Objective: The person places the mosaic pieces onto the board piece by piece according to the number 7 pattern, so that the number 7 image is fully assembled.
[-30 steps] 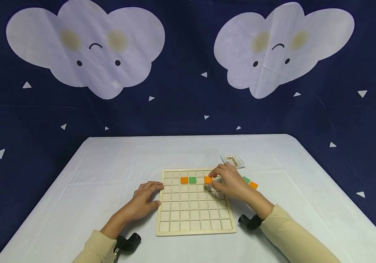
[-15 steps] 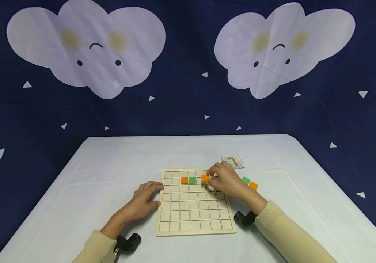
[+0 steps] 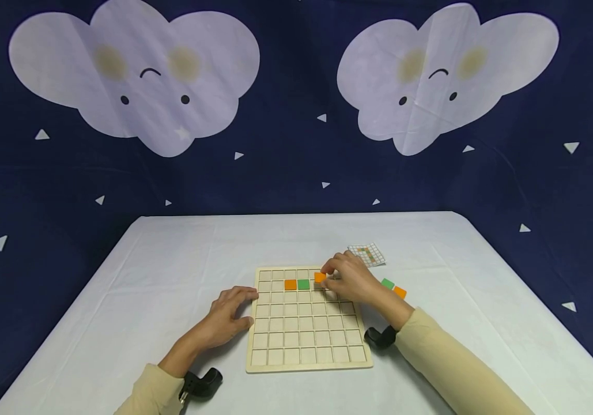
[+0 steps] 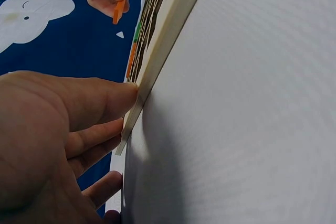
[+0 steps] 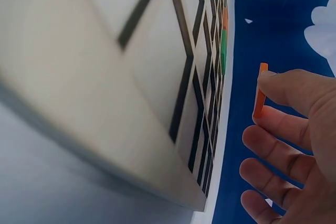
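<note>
An orange square tile is pinched between the thumb and index finger of my right hand, held just above the wooden grid board. The right wrist view shows this tile edge-on, raised off the board, the other fingers loosely bent. My left hand rests at the board's left edge, fingers extended; in the left wrist view its thumb touches the rim. Set in the second row of the grid are an orange tile and, beside it, a green tile.
Right of the board, partly behind the right forearm, lie a loose green tile and a loose orange tile. A small printed pattern card lies beyond the right hand on the white-covered table. A dark blue cloud-print cloth hangs behind.
My right hand has moved a little left and away with the orange tile, towards the green tile on the board. My left hand has stayed in place.
</note>
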Tool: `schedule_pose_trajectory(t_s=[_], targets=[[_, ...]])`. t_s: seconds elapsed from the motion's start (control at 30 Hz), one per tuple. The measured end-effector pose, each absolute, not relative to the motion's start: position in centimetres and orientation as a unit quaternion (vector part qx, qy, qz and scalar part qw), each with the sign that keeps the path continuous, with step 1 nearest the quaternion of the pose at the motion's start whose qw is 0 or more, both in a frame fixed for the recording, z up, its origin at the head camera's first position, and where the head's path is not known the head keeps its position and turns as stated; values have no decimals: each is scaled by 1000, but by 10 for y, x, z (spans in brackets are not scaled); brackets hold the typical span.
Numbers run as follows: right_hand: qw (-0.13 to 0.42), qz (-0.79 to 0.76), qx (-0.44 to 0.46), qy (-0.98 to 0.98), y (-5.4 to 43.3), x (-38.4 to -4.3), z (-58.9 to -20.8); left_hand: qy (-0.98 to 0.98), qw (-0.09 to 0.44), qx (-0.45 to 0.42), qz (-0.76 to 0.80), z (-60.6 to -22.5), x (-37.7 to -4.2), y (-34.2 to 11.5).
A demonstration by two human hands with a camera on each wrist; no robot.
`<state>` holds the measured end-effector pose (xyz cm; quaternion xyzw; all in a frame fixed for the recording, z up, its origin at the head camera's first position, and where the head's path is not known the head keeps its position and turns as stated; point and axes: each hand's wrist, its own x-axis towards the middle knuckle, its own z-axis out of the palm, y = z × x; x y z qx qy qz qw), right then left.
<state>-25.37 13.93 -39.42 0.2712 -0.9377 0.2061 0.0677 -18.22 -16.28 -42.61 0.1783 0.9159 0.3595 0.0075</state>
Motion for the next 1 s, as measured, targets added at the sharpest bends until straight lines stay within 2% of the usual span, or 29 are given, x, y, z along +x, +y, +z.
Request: schedule_pose_trajectory(t_s=[0.57,1.0], targets=[[10,205,259,-944,133,-263,-397,917,4,180,357,-426,-182,-162],[-3,195,261,-946,130,-266,-401,917,5,181,356,-427,-182,-162]])
